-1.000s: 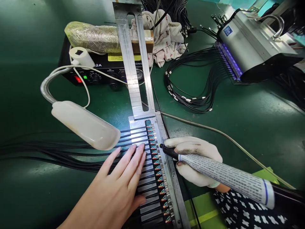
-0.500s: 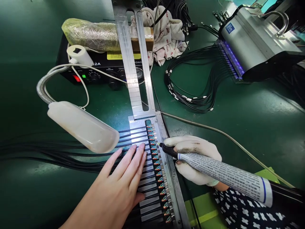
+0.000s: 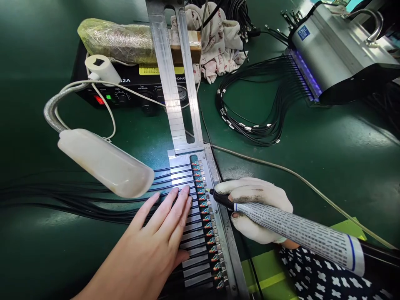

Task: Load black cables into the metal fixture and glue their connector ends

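My left hand lies flat with fingers stretched over a row of thin black cables in a metal fixture. The cable ends have small metal connectors with exposed coloured wires, lined up along the fixture's slot. In a white, stained glove, my right hand is closed around a black glue-dispensing syringe wrapped in a printed label. Its narrow tip points left at the connectors, just beyond my left fingertips; whether it touches one I cannot tell.
A white lamp hangs over the cables at left. Behind stands a black dispenser controller with a plastic-wrapped bundle on top. The fixture's slotted lid is raised. At right are coiled cables and a silver purple-lit curing unit.
The view has shifted slightly. Both hands hold nearly the same place, and the syringe tip stays by about the same connectors.
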`<state>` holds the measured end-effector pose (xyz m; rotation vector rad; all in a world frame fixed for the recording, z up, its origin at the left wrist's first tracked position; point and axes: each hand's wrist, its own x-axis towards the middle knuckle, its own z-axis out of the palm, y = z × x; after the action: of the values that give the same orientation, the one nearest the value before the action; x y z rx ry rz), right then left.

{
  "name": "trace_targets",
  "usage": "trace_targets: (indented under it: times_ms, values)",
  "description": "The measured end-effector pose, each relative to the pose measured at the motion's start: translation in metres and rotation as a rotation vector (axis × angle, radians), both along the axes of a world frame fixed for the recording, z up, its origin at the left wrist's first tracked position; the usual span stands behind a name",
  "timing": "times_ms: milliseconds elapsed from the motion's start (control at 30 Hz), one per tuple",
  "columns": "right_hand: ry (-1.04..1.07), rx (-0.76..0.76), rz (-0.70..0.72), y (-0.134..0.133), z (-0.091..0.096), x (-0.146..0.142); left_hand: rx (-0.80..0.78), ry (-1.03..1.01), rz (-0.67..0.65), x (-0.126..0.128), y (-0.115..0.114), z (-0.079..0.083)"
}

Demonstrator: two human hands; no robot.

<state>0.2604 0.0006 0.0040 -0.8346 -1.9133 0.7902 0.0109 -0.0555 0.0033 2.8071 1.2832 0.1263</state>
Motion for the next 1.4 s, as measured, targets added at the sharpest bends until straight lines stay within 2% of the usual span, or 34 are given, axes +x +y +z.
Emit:
trace_targets:
  times_ms: [1133, 1400]
  values:
    - [-0.002, 0.005, -0.054, 0.0051, 0.0009, -0.0024, -0.017, -0.016, -0.008, -0.0004, -0.0003, -0.0003]
    - [-0.016, 0.009, -0.021, 0.004, 0.0032, -0.0006, 0.004, -0.024, -0.006, 0.0009, 0.0023, 0.0007]
